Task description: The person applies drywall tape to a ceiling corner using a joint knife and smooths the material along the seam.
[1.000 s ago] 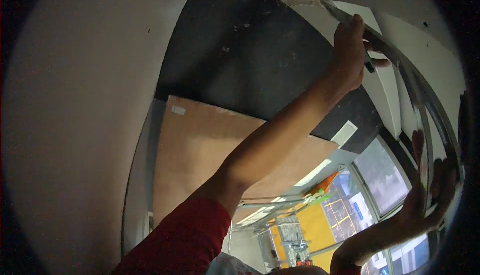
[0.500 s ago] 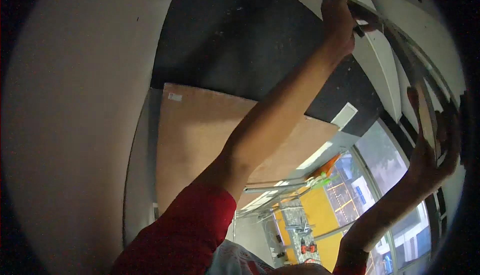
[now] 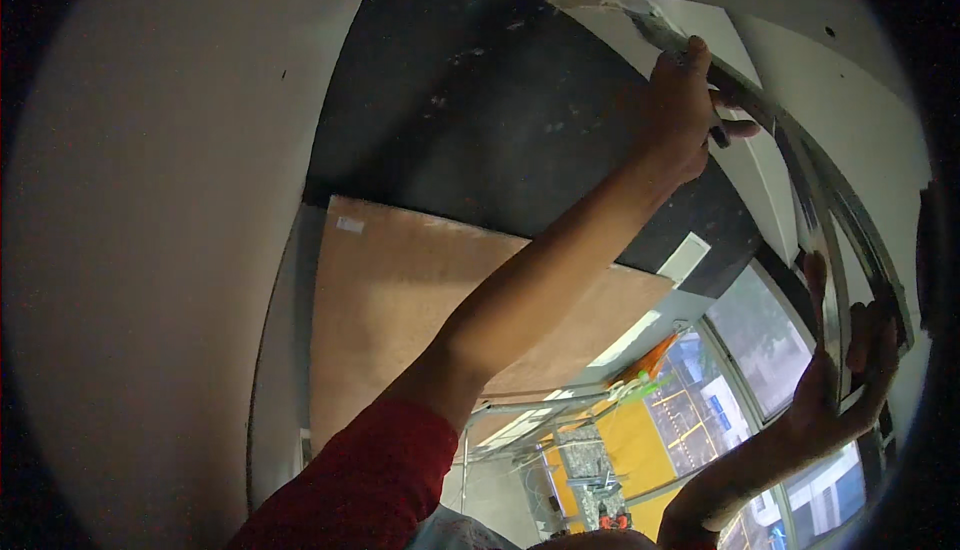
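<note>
Overhead at the upper right, a long grey metal channel (image 3: 822, 208) runs along the edge of a gap in the white ceiling. My left hand (image 3: 685, 105) grips it near its far end, thumb lying along the metal and fingers curled beneath. By those fingers shows a small dark piece (image 3: 719, 134) whose kind I cannot make out. Closer to me, my right hand (image 3: 845, 365) is wrapped round the channel from below, with fingers on both sides of it. Both arms are raised, the left one stretched across the view.
A pale wall surface (image 3: 170, 250) fills the left. Beyond my left arm are a black panel (image 3: 450, 80) and a brown board (image 3: 400, 290). Lower down stand metal rails (image 3: 540, 405), a yellow surface (image 3: 640, 425) and large windows (image 3: 765, 340).
Both hands and the channel appear lower in the view, and the right hand sits slightly further left. The background has shifted down a little too. Both hands keep their grip.
</note>
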A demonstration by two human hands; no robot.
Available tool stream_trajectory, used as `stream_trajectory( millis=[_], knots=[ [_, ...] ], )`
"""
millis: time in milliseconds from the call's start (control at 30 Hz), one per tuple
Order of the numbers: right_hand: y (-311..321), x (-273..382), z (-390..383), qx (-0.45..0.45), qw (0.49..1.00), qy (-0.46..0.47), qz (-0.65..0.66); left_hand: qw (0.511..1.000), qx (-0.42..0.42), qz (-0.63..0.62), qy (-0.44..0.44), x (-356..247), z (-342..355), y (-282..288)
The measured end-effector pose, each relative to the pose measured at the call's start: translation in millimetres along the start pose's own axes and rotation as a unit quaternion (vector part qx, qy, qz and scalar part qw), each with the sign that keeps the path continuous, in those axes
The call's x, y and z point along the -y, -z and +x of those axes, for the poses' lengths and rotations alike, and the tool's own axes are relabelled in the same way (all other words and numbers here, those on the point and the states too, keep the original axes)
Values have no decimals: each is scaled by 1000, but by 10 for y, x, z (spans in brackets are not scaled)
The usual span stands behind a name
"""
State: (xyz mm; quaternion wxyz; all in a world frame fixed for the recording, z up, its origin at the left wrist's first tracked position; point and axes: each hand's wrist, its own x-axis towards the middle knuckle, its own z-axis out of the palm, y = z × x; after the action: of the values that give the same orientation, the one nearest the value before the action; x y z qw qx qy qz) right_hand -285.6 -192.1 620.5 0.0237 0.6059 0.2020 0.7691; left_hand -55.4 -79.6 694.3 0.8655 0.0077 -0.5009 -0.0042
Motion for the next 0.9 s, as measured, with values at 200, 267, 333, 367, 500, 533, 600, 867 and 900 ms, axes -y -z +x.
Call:
stream_trajectory(
  millis=[200,267,333,367,500,533,600,867,900],
  knots=[
    [-24,-122,62,28,997,51,-40,1000,13,-2,-28,-23,74,-15],
    [-55,-40,109,44,998,54,11,999,7,4,-31,-18,78,-27],
    [48,-134,140,69,994,61,58,1000,6,-9,-29,38,49,-48],
    [65,-207,172,66,994,38,83,1000,3,-9,-30,29,85,-40],
    [76,-433,268,56,978,-47,196,998,-15,-36,-42,-10,177,1],
    [104,-472,288,63,972,-56,220,998,2,-54,-35,-14,195,14],
    [155,-535,280,64,962,-83,252,998,1,-57,-28,1,217,6],
    [188,-499,322,92,927,-97,350,998,9,-49,-29,54,203,-45],
    [119,-511,326,15,928,-108,357,998,5,-36,-44,37,237,-39]
  ],
)
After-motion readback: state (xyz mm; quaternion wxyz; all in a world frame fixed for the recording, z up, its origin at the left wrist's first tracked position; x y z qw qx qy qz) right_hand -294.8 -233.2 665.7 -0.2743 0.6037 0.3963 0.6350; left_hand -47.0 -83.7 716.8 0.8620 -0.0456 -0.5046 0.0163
